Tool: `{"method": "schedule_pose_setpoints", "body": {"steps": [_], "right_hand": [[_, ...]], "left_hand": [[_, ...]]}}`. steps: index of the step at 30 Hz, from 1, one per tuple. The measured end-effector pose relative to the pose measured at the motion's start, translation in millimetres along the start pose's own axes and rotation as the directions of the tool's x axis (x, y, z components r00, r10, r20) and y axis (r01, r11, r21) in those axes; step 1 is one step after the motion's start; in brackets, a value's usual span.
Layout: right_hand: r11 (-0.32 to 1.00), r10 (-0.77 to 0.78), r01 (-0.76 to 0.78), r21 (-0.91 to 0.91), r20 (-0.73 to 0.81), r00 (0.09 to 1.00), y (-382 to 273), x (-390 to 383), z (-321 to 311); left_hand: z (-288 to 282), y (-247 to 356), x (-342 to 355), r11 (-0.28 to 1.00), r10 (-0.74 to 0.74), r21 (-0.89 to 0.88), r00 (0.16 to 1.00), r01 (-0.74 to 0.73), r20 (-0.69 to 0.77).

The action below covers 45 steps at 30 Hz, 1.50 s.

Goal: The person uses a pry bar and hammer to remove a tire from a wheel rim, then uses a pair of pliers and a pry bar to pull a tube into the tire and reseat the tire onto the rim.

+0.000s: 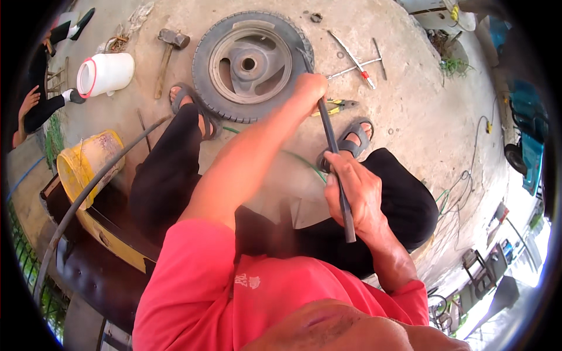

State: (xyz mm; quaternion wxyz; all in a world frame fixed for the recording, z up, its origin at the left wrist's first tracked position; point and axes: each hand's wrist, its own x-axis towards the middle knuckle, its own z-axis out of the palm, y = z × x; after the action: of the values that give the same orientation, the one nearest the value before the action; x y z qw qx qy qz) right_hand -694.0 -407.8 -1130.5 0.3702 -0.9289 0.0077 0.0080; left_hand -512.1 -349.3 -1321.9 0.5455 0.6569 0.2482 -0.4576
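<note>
On the ground [418,117], a tire [206,79] mounted on its gray wheel [234,75] lies flat, a long dark bar [328,130] slanting back from its right edge. A wooden-handled hammer [165,67] rests to the left. Both hands are wrapped around the bar: the left hand [310,89] near the tire, the right hand [358,186] toward the lower end. Yellow-handled pliers [335,107] lie just beside it.

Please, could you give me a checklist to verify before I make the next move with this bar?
1. Left hand gripping the bar: ok, near its far end.
2. Right hand gripping the bar: ok, nearer the body.
3. Bar tip lodged under the edge of the tyre: cannot tell.
4. Wheel lying flat: ok.
5. Hammer apart from the bar: ok, across the wheel.
6. Toes covered: not ok, open sandals.
</note>
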Motion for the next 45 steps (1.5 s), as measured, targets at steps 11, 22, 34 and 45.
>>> {"method": "schedule_pose_setpoints", "body": {"steps": [11,22,34,45], "right_hand": [[0.956,0.242,-0.2,0.215,-0.191,0.951,-37.9,24.9,-24.7],[0.829,0.453,-0.33,0.451,-0.198,0.869,-4.7,7.7,-31.7],[0.975,0.136,-0.082,0.205,-0.26,0.956,11.2,-15.7,4.9],[0.956,0.223,-0.195,0.219,-0.111,0.968,-12.5,-61.2,-42.9]], "left_hand": [[-1.4,13.1,32.5,0.927,0.148,-0.367,0.974,-0.076,0.172],[-151.6,-191.4,-18.5,0.995,0.014,-0.1,0.994,-0.025,-0.108],[-182.3,-207.1,-11.5,0.797,0.33,0.541,0.944,-0.269,-0.018],[-200.8,-152.6,-3.3,0.366,0.578,0.914,0.812,-0.175,-0.076]]}}
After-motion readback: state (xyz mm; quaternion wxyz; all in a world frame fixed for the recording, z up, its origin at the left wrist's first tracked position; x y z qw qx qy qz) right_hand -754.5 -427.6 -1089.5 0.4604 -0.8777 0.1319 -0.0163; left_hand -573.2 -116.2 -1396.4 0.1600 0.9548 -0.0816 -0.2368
